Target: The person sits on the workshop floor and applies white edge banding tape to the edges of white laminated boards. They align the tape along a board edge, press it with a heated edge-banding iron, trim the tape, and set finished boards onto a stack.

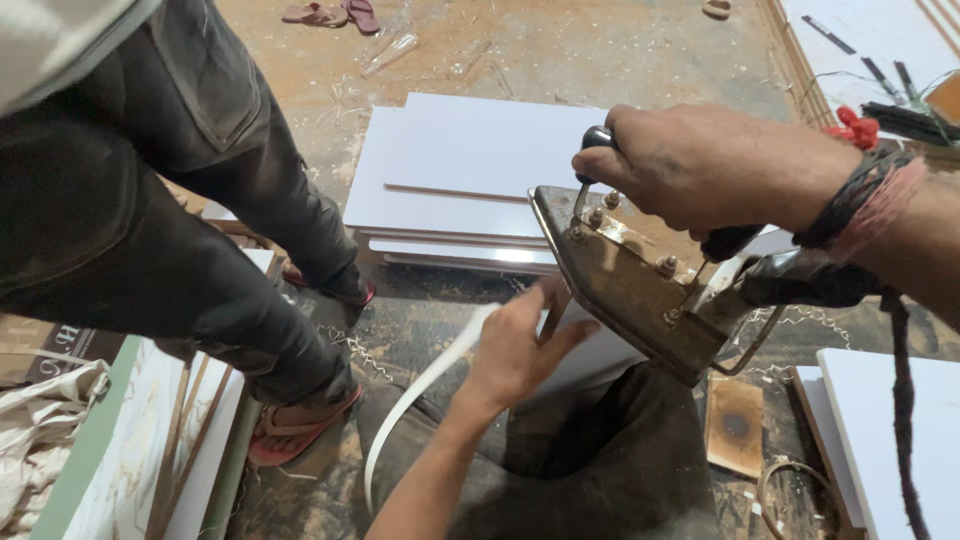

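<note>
Right hand (pixel 700 170) is clamped on the old iron (pixel 640 290)'s handle; left hand (pixel 520 345), at seven o'clock, presses flat on a white edging strip (pixel 420 395).

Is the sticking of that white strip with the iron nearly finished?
Not by the look of it. The right hand holds the old iron tilted against a white board, while the left hand presses the white strip onto its edge. A long tail of strip hangs loose. Stacked boards lie behind; whether they are done is unclear.

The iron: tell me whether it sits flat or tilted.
Tilted. The iron slants on its edge, gripped by the right hand, soleplate facing the left hand.
</note>
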